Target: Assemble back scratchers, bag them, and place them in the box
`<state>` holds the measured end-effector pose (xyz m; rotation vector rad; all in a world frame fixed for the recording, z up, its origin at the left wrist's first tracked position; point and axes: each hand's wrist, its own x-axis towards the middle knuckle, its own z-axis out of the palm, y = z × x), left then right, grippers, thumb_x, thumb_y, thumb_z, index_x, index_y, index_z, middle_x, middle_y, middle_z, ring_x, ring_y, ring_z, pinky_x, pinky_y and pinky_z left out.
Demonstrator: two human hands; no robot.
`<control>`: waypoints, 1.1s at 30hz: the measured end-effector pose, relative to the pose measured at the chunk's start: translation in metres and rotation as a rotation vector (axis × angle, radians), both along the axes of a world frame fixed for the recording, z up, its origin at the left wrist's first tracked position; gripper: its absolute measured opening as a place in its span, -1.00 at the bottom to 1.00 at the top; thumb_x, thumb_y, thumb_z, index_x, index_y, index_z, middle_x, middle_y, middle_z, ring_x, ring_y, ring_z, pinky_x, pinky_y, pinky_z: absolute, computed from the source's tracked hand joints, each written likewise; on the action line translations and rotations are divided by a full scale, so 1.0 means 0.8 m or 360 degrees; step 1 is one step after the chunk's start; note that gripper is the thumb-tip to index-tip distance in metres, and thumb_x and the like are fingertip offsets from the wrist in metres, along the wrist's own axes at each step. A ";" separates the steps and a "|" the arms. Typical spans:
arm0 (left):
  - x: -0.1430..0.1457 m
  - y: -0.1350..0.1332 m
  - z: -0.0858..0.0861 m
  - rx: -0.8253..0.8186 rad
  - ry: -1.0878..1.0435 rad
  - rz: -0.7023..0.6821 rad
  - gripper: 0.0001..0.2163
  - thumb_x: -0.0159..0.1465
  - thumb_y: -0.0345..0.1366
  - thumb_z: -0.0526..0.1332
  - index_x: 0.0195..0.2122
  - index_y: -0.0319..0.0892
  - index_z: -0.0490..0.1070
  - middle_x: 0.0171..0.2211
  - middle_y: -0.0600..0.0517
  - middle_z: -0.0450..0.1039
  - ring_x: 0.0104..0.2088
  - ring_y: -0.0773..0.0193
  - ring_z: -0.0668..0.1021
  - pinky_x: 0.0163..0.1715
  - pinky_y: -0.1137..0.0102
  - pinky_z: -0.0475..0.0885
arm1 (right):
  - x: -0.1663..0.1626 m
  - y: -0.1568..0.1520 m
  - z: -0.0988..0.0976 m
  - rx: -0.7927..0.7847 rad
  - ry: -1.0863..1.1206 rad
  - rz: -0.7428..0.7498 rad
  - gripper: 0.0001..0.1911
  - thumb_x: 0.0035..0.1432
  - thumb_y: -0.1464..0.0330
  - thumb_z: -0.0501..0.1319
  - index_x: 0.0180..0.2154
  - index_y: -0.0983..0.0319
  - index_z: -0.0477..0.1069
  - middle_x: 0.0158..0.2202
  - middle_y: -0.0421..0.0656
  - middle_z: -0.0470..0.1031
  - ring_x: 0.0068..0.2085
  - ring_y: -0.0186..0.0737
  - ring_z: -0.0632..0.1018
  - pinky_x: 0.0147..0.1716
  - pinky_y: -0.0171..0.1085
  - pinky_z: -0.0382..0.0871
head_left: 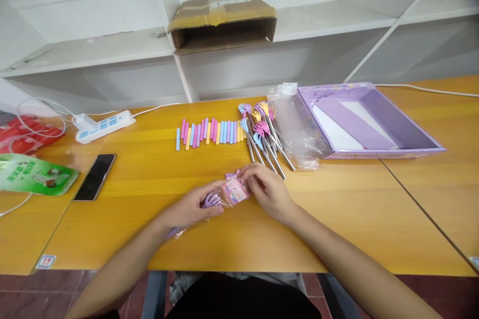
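My left hand [190, 207] is wrapped round a clear plastic packet [235, 191] with a pink printed label and something purple inside. At the label end, the bent fingers of my right hand [268, 193] pinch the packet's edge. Just beyond lies a heap of metal rods [270, 152] tipped with small hand-shaped heads in pink, blue, yellow and purple, like back scratchers. To their left, several coloured handle-like sticks [206, 131] are laid side by side in an uneven row. What sits under my left palm is partly hidden.
A purple open box [404, 151] stands at the right, with clear plastic bags [299, 129] against it. On the left are a phone [95, 177], a power strip [107, 126] and a green packet [39, 174]. A cardboard box [224, 15] rests on the shelf behind.
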<state>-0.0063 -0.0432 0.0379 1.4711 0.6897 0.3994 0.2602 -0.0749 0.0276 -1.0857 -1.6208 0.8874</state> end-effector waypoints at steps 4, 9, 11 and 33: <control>-0.006 0.001 0.005 0.0053 0.0066 0.0017 -0.34 0.37 -0.03 0.40 0.45 -0.05 0.34 0.40 -0.19 0.40 0.34 -0.07 0.50 0.39 0.00 0.34 | -0.004 -0.004 0.008 -0.0079 -0.0058 0.0159 -0.79 0.53 0.20 0.14 -0.08 0.14 0.48 -0.03 -0.05 0.52 -0.03 -0.12 0.55 0.00 -0.10 0.48; -0.005 0.002 0.010 0.0202 0.0184 0.0023 -0.39 0.40 -0.05 0.37 0.44 -0.04 0.35 0.38 -0.16 0.44 0.29 -0.04 0.54 0.35 0.04 0.39 | -0.004 0.001 0.008 -0.0148 0.0075 0.0209 -0.77 0.46 0.15 0.25 -0.21 0.15 0.47 -0.07 -0.08 0.47 0.02 -0.13 0.54 0.06 -0.12 0.45; -0.004 0.003 0.010 0.0265 0.0227 0.0015 -0.41 0.42 -0.07 0.35 0.44 -0.04 0.35 0.37 -0.15 0.45 0.27 -0.03 0.56 0.33 0.09 0.41 | -0.002 0.002 0.009 -0.0146 0.0074 0.0216 -0.78 0.44 0.16 0.29 -0.22 0.15 0.50 -0.03 -0.07 0.45 0.04 -0.12 0.54 0.07 -0.11 0.46; -0.031 0.023 0.027 0.0361 0.0484 0.0204 -0.62 0.42 -0.01 0.33 0.11 -0.09 0.35 -0.06 0.01 0.52 -0.13 0.19 0.54 -0.07 0.33 0.43 | 0.071 0.036 0.007 -0.0193 -0.0479 -0.0301 -0.68 0.30 0.06 0.38 -0.32 0.17 0.66 -0.20 -0.07 0.45 -0.21 -0.15 0.49 -0.18 -0.13 0.42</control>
